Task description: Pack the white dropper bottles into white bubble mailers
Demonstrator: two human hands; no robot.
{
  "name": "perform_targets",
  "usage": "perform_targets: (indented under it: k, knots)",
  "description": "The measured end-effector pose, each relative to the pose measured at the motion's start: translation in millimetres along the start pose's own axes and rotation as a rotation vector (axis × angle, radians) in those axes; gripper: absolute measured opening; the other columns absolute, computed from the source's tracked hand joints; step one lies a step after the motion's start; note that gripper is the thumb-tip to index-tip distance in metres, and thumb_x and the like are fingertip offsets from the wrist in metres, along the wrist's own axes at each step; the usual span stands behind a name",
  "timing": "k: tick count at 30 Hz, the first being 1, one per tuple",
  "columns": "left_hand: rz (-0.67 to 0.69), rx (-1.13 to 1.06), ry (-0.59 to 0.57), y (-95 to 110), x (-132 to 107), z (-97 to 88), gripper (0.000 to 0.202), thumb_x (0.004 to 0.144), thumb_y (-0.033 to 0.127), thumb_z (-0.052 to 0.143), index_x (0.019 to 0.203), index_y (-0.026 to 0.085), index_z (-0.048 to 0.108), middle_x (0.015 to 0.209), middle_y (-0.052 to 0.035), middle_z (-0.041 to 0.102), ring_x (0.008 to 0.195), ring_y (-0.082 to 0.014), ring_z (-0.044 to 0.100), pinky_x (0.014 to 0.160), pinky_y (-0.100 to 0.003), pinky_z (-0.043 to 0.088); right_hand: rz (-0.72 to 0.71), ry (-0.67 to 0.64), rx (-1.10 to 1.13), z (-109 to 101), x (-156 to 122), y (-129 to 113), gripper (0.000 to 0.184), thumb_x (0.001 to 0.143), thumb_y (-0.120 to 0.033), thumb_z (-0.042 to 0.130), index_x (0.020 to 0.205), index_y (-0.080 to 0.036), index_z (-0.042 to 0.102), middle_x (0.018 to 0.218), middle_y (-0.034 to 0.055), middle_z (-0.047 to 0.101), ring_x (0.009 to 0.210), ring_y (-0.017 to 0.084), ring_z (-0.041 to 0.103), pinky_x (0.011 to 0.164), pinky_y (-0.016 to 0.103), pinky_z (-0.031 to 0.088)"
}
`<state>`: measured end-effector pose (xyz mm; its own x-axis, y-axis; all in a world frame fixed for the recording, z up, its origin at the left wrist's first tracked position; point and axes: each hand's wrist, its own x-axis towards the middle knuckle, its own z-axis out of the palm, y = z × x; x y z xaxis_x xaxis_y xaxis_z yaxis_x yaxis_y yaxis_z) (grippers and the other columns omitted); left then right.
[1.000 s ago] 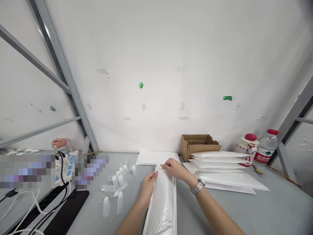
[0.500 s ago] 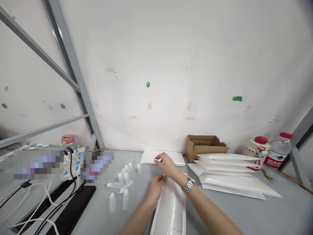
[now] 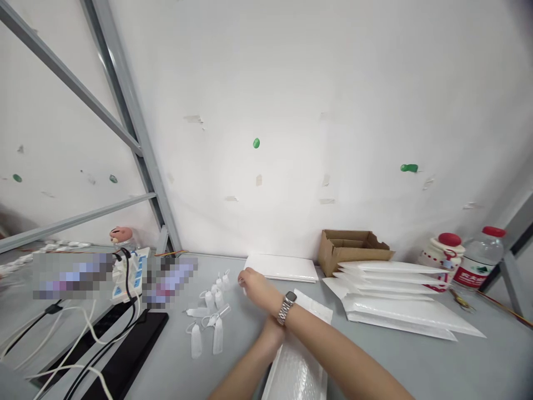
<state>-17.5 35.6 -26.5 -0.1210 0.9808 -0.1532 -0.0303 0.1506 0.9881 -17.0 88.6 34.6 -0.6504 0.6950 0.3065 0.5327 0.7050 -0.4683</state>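
A white bubble mailer (image 3: 297, 364) lies at the near middle of the table, its top end tilted to the right. My left hand (image 3: 272, 331) is closed at the mailer's upper left edge; its fingertips are hidden under my right wrist. Crossing over it, my right hand (image 3: 256, 287) reaches left with curled fingers pinched together. What lies between those fingertips is too small to make out. To its left are several small translucent squeeze bottles (image 3: 217, 335) with looped caps, some upright and some lying down.
Several bubble mailers (image 3: 391, 311) are stacked on the right, before a cardboard box (image 3: 333, 255). A flat white stack (image 3: 283, 268) lies by the wall. A water bottle (image 3: 478, 261) and a red-lidded jar (image 3: 443, 255) stand far right. Cables and a power strip (image 3: 129, 278) occupy the left.
My right hand has moved left toward the small bottles, its wrist now crossing over my left hand. The mailer's top end has swung to the right, and the lone bottle's spot is now covered.
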Motion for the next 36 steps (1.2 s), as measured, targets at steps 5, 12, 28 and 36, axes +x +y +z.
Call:
perform_targets:
  k: [5,12,28,36]
  knots:
    - [0.043,0.022,-0.078,7.1,-2.9,1.7,0.025,0.063,0.04,0.061,0.064,0.015,0.063,0.071,-0.0078,0.067,0.081,-0.0272,0.057,0.072,-0.034,0.042,0.077,0.421,0.131,-40.2,-48.2,23.4,0.026,0.09,-0.017,0.033,0.11,-0.019,0.05,0.098,0.0081,0.058,0.081,0.017,0.056,0.075,0.031,0.046]
    - [0.077,-0.038,-0.24,7.5,-13.3,6.9,0.047,0.068,0.056,0.055,0.079,0.012,0.067,0.067,-0.004,0.065,0.067,-0.02,0.056,0.063,-0.027,0.038,0.357,0.555,0.471,-54.4,-132.5,72.3,0.026,0.082,-0.041,0.047,0.098,-0.021,0.054,0.075,0.002,0.06,0.053,0.014,0.054,0.056,0.03,0.045]
    - [0.069,-0.067,-0.245,8.6,-12.7,1.0,0.048,0.067,0.056,0.057,0.084,0.012,0.069,0.066,-0.003,0.066,0.066,-0.0197,0.057,0.064,-0.028,0.04,0.547,0.564,0.533,-31.7,-146.3,89.4,0.026,0.073,-0.035,0.055,0.09,-0.017,0.064,0.089,0.0071,0.062,0.076,0.019,0.059,0.073,0.035,0.047]
    - [0.097,-0.043,-0.262,7.5,-11.0,1.1,0.05,0.068,0.057,0.057,0.085,0.011,0.068,0.068,-0.0045,0.066,0.068,-0.0208,0.057,0.066,-0.03,0.041,0.55,0.525,0.424,-35.1,-146.4,77.6,0.028,0.076,-0.037,0.051,0.087,-0.016,0.066,0.09,0.0094,0.061,0.079,0.022,0.059,0.075,0.035,0.047]
